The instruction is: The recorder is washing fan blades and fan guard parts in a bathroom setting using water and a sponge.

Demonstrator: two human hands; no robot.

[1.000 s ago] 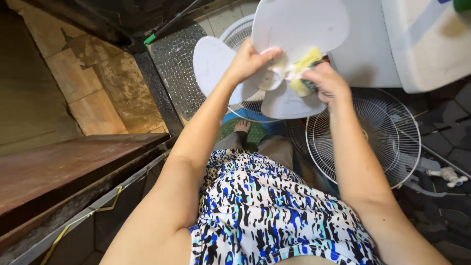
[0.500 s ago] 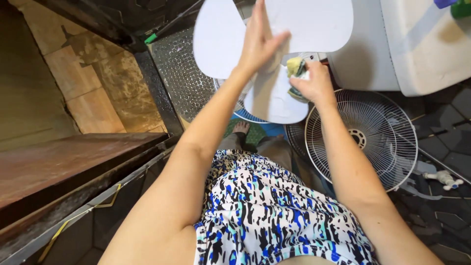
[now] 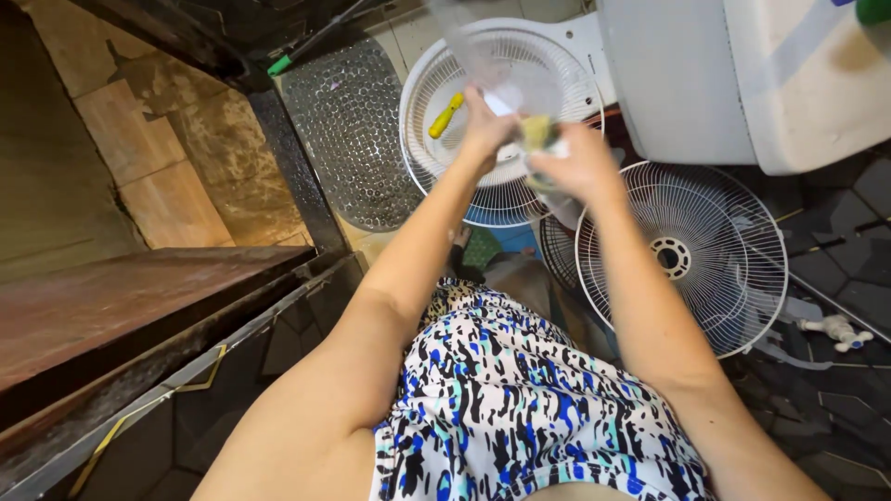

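Observation:
My left hand [image 3: 486, 123] grips the hub of a white fan blade [image 3: 480, 57], which is turned almost edge-on and blurred. My right hand [image 3: 577, 163] presses a yellow sponge [image 3: 536, 131] against the blade near the hub. Both hands are held above a round white fan grille [image 3: 436, 158] lying on the floor. A yellow-handled tool [image 3: 446, 114] rests in that grille.
A second white fan grille [image 3: 715, 278] lies to the right by my leg. Behind it stands a large white appliance [image 3: 705, 83]. A grey perforated mat [image 3: 348, 130], a green-tipped rod [image 3: 278, 65], a white tap fitting [image 3: 837, 327] and a rusty ledge [image 3: 139, 297] surround me.
The fan blade has swung from facing me flat to nearly edge-on, uncovering the grille and yellow tool beneath. My hands have dropped slightly, with the sponge still on the blade.

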